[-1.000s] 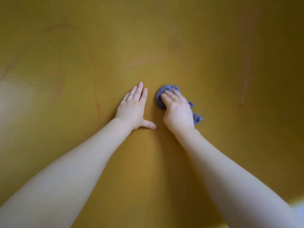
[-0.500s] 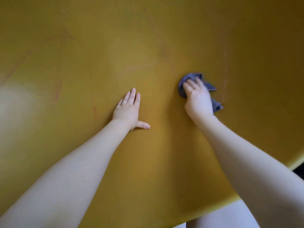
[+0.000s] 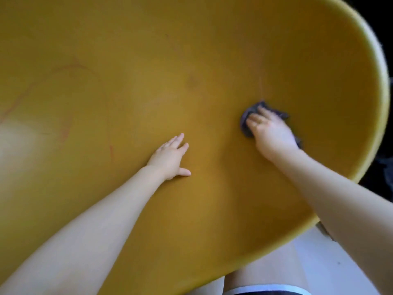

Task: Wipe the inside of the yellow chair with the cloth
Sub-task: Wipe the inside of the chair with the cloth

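Head camera, looking down into the yellow chair (image 3: pixel 191 60), whose smooth curved shell fills almost the whole picture. Its rim runs down the right side and along the bottom right.

Both my bare arms reach into the shell. My left hand (image 3: pixel 170 157) lies flat on the plastic near the middle, fingers straight and close together, thumb stuck out to the side. It holds nothing. My right hand (image 3: pixel 271 132) presses the cloth (image 3: pixel 246 122) against the inner wall toward the right rim. The fingers lie over the top of the cloth, slightly bent. The cloth is small, dark blue-grey and bunched up, peeking out past my fingertips and behind the heel of my hand.

I judge the cloth soft, light and limp, so it would ball up or slip out unless my whole palm stays spread over it. The chair looks hard, rigid and slick. I expect the cloth to glide easily, and the flat left hand seems best placed to brace the shell.

Faint reddish streaks (image 3: pixel 66 128) mark the left part of the shell, well apart from the cloth. A thin pale line (image 3: pixel 261 86) runs up from just above it. I cannot tell whether these are dirt or scratches.

Most of the cloth is hidden under my hand. The chair's top, left side and base are cut off. Beyond the rim lies darkness, with pale floor (image 3: pixel 331 262) and my legs (image 3: pixel 261 273) at the bottom. The frame is slightly blurred.
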A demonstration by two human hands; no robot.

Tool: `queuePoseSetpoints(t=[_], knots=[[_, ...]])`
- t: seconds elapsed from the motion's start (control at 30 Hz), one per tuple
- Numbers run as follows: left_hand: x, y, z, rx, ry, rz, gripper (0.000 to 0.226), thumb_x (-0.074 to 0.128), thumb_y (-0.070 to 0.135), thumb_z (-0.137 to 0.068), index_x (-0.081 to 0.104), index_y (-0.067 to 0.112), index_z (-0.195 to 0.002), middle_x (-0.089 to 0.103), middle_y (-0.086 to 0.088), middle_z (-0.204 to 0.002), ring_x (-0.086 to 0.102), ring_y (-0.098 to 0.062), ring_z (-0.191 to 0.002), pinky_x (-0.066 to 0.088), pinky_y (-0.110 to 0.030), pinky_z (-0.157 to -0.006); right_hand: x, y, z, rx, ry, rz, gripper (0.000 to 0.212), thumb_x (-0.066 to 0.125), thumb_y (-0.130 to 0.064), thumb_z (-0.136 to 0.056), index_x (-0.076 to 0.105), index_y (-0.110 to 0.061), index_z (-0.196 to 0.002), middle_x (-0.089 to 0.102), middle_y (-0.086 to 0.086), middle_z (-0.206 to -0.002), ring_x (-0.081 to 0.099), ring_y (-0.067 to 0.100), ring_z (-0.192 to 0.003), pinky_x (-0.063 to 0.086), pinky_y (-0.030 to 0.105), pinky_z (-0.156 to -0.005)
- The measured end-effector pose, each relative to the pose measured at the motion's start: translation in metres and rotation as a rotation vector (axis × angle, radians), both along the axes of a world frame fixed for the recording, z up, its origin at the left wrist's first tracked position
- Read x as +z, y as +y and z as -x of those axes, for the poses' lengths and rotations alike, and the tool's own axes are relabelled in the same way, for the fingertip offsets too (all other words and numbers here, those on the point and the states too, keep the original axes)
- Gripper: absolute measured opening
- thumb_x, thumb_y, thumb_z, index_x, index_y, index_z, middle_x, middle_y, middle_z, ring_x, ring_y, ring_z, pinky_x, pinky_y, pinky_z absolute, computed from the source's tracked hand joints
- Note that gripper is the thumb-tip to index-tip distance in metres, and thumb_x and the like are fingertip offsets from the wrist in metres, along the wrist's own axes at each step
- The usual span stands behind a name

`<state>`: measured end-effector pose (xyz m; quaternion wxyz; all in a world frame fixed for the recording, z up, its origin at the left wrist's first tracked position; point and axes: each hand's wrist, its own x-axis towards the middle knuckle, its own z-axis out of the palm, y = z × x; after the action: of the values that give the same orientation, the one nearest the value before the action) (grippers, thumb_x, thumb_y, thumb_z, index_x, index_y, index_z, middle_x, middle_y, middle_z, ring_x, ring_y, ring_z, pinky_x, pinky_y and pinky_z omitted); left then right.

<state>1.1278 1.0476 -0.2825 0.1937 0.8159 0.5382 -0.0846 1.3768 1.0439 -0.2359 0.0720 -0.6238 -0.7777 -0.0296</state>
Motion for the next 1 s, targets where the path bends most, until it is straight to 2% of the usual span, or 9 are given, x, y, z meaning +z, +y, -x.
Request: queuePoseSetpoints(t=[0.1,0.27,0.37,0.43,0.63,0.73,0.83,0.9,1.0], knots=[[0.0,-0.01,-0.029,-0.029,-0.091,0.066,0.1,0.062,0.056,-0.078,0.009,0.011,-0.151,-0.009,-0.002,-0.158,0.001,-0.019,-0.146,0.008,-0.029,-0.116,0.004,0.007,-0.013,-0.191,-0.055,-0.06,0.044,0.037,0.003,-0.093,0.036,0.006,-0.136,0.032,0.021,-0.146,0.016,0.034,-0.14,0.015,0.043,-0.112],[-0.01,-0.02,-0.052,0.067,-0.066,0.084,0.12,0.068,0.061,-0.07,-0.004,0.006,-0.15,-0.016,-0.006,-0.157,-0.005,-0.018,-0.146,0.011,-0.03,-0.117,-0.045,-0.032,0.035,-0.09,0.06,0.102,0.042,0.051,0.002,-0.066,0.061,0.014,-0.105,0.062,0.033,-0.109,0.054,0.05,-0.108,0.045,0.056,-0.088],[-0.009,-0.021,-0.05,0.072,-0.081,0.091,0.12,0.069,0.06,-0.069,-0.003,0.008,-0.15,-0.016,-0.004,-0.157,-0.004,-0.016,-0.146,0.011,-0.03,-0.118,-0.047,-0.055,0.055,-0.043,0.036,0.217,0.051,0.05,-0.009,-0.087,0.039,0.0,-0.136,0.037,0.02,-0.144,0.025,0.034,-0.137,0.023,0.041,-0.11],[-0.007,-0.023,-0.049,0.074,-0.08,0.088,0.119,0.068,0.061,-0.07,-0.003,0.009,-0.15,-0.016,-0.003,-0.157,-0.004,-0.015,-0.145,0.011,-0.03,-0.117,-0.041,-0.054,0.045,0.008,-0.022,0.206,0.051,0.042,-0.014,-0.094,0.027,-0.01,-0.143,0.024,0.009,-0.152,0.011,0.026,-0.142,0.012,0.035,-0.113],[-0.005,-0.024,-0.05,0.081,-0.064,0.112,0.117,0.066,0.06,-0.072,-0.006,0.01,-0.15,-0.019,-0.001,-0.156,-0.006,-0.015,-0.145,0.011,-0.031,-0.117,0.023,-0.021,-0.026,-0.126,-0.216,-0.126,0.045,0.029,-0.011,-0.091,0.048,0.009,-0.127,0.05,0.024,-0.132,0.029,0.043,-0.133,0.021,0.05,-0.11],[-0.005,-0.023,-0.052,0.082,-0.051,0.115,0.118,0.066,0.06,-0.072,-0.007,0.01,-0.15,-0.019,-0.001,-0.156,-0.007,-0.015,-0.145,0.012,-0.032,-0.117,0.029,-0.013,-0.032,-0.221,-0.177,-0.081,0.046,0.027,-0.008,-0.098,0.026,0.002,-0.142,0.025,0.017,-0.15,0.005,0.033,-0.142,0.001,0.042,-0.115],[-0.004,-0.023,-0.053,0.086,-0.033,0.118,0.118,0.066,0.06,-0.072,-0.007,0.01,-0.15,-0.019,-0.002,-0.156,-0.006,-0.016,-0.145,0.012,-0.032,-0.117,-0.004,-0.028,-0.008,-0.183,-0.05,0.013,0.05,0.02,-0.013,-0.09,0.043,0.007,-0.13,0.042,0.025,-0.138,0.026,0.036,-0.135,0.021,0.044,-0.11],[-0.003,-0.023,-0.054,0.087,-0.014,0.113,0.118,0.066,0.06,-0.071,-0.006,0.009,-0.15,-0.018,-0.002,-0.157,-0.005,-0.016,-0.145,0.012,-0.031,-0.116,-0.03,-0.049,0.014,-0.118,-0.003,0.109,0.044,0.034,-0.01,-0.086,0.052,0.008,-0.121,0.052,0.029,-0.126,0.04,0.042,-0.126,0.033,0.046,-0.101],[-0.002,-0.022,-0.055,0.089,-0.005,0.12,0.119,0.067,0.06,-0.072,-0.006,0.008,-0.15,-0.018,-0.003,-0.156,-0.006,-0.017,-0.145,0.011,-0.031,-0.116,-0.028,-0.069,0.027,0.002,-0.132,0.206,0.047,0.038,-0.011,-0.095,0.031,-0.004,-0.141,0.031,0.016,-0.148,0.02,0.032,-0.138,0.018,0.04,-0.11]])
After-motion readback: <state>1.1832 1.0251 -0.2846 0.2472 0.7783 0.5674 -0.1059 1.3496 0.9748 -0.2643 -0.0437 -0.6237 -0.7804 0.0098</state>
